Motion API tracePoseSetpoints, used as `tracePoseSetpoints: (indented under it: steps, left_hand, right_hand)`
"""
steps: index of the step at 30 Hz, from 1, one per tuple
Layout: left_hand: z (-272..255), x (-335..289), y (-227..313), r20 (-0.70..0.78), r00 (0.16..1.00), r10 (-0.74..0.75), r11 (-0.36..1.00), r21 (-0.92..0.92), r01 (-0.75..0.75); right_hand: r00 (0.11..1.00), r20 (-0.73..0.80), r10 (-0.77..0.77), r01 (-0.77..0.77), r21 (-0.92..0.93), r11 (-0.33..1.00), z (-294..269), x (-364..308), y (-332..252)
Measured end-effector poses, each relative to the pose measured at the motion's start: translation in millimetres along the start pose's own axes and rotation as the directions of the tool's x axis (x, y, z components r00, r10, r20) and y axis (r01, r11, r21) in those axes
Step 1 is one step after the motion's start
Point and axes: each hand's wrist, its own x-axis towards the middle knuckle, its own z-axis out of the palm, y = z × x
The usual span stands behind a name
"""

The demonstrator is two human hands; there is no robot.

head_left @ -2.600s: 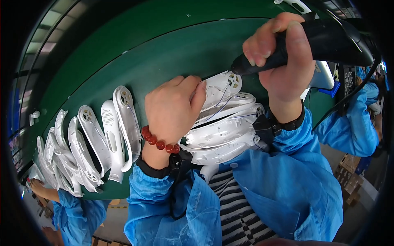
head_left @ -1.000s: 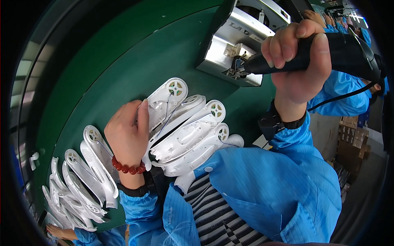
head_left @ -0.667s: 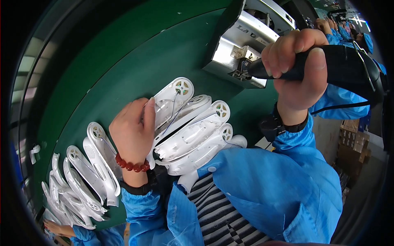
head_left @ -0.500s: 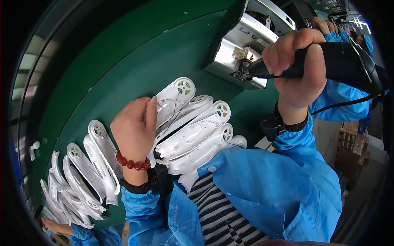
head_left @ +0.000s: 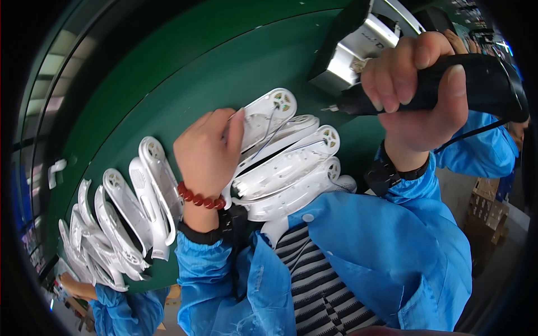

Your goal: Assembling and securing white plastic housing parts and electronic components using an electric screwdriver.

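Note:
My right hand [head_left: 417,92] is wrapped round a black electric screwdriver [head_left: 476,84]. Its thin silver bit points left, apart from the metal screw feeder [head_left: 367,42] behind it; whether a screw sits on the tip is too small to tell. My left hand [head_left: 207,145] grips a white curved plastic shell [head_left: 258,126], fingers on its left edge. That shell has a round spoked opening at its far end and a thin wire along its inside. Right beside it, several similar white shells [head_left: 280,173] lie in a row, close to my body.
More white shells [head_left: 112,229] lie in a row at the left of the green table [head_left: 224,73]. A small white part [head_left: 56,171] rests near the far left edge. Other people in blue sleeves [head_left: 126,305] sit at both sides. Cardboard boxes [head_left: 485,210] stand low at the right.
The screwdriver's tip has come away from the screw feeder and now stands over the table near the held shell. My left hand still grips the shell. The whole view has shifted somewhat.

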Motion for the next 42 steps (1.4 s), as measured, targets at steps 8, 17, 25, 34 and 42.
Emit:
tracePoseSetpoints:
  steps: [8,17,25,34,42]
  left_hand:
    - [-1.0,-2.1,-3.2,-0.022,1.000,-0.012,1.000,0.002,0.012]
    - [5.9,-2.5,-12.9,-0.118,0.990,0.070,0.996,0.060,-0.063]
    - [-1.4,0.8,-8.2,0.038,0.997,-0.062,0.995,0.080,0.058]
    - [5.7,1.1,-9.2,-0.014,1.000,-0.026,0.997,0.075,0.027]
    - [4.4,3.3,-6.5,-0.050,0.999,-0.019,0.997,0.070,0.022]
  right_hand:
    - [0.984,-0.131,0.117,-0.097,0.147,0.984,38.5,0.9,45.9]
    - [0.986,-0.081,0.147,-0.128,0.201,0.971,32.0,-4.0,59.0]
    - [0.999,0.036,0.032,-0.036,0.134,0.990,40.1,-19.5,59.0]
    - [0.983,0.093,0.158,-0.132,-0.240,0.962,33.5,-16.5,43.4]
    - [0.994,-0.010,-0.106,0.106,-0.025,0.994,-47.2,-13.1,-22.8]
